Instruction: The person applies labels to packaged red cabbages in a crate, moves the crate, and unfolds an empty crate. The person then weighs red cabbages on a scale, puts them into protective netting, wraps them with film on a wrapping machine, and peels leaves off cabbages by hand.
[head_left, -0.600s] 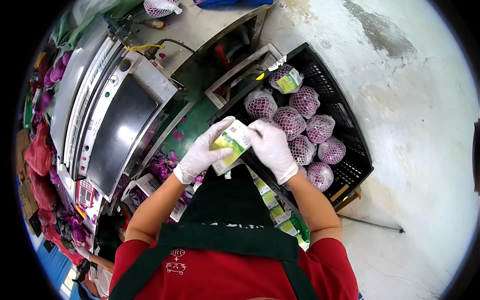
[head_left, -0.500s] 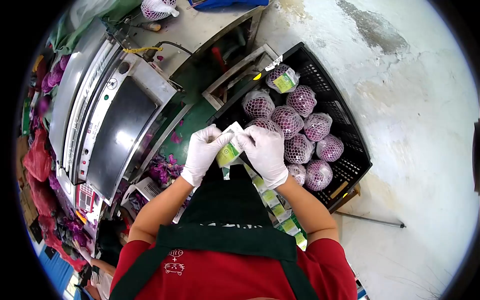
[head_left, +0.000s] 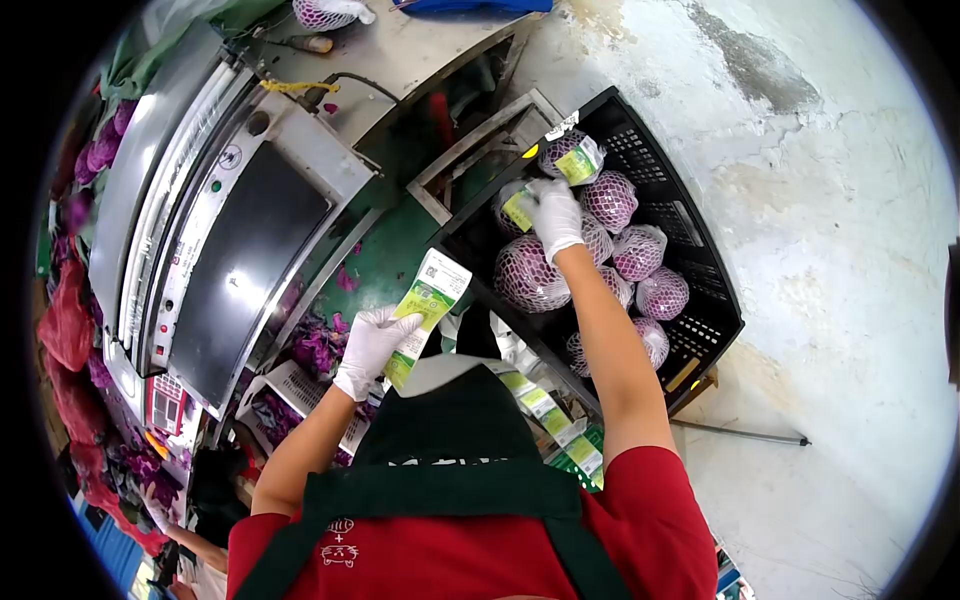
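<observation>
A pale, stained concrete-like surface (head_left: 830, 250) fills the right side of the view, and a silver metal machine with a black plate (head_left: 250, 260) stands at the left. Nearer the middle, the left hand in a white glove (head_left: 368, 350) pinches a green-and-white printed strip of labels (head_left: 430, 305), its far end reaching toward the crate. The right hand in a white glove (head_left: 555, 215) is over a round purple cabbage in white netting (head_left: 500, 200), its bent fingers at a yellow-green label (head_left: 518, 210) there; whether they grasp it or only press it, I cannot tell.

That cabbage sits in an open black plastic crate (head_left: 645, 150), next to another netted purple head (head_left: 552, 160) that carries a green-and-white label. As judged from this view, labelling is at an early stage: those two bear labels, while the other netted heads (head_left: 530, 275) show none on the sides in sight (the right forearm hides part of them). More labels remain in the left hand, and another long run of labels (head_left: 545, 405) lies beside the dark green apron (head_left: 455, 415). Farther out, purple leaf scraps (head_left: 325, 345) lie near a white plastic basket (head_left: 275, 385), and another person's gloved hand (head_left: 155, 508) shows at lower left
</observation>
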